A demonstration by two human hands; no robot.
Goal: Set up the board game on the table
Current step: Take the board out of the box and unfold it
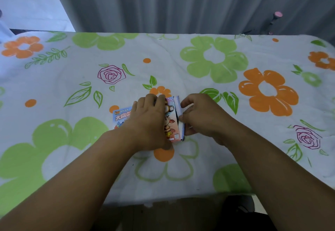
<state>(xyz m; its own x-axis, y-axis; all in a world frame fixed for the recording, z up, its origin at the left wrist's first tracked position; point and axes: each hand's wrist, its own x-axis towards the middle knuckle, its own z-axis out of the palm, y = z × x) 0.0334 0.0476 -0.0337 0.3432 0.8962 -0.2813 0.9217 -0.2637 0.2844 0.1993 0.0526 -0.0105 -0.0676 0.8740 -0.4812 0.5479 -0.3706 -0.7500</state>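
A table covered by a white cloth (199, 63) printed with large green and orange flowers fills the view, with a grey curtain (181, 3) hanging behind it. A small, colourful game box (170, 123) lies flat near the middle of the table, toward the person's side. The step in hand looks to be opening the box at its right end. To do it well, the box should be pinned steady while the end flap (181, 131) is eased out gently, so the thin card does not tear and the contents do not spill. Both bare forearms reach in from the near edge. The left hand (148, 121) lies palm down over the box, fingers bent over its far edge, holding it in place. The right hand (203, 116) sits at the right end, fingers curled and pinching the flap there; how far the flap is open is hard to tell
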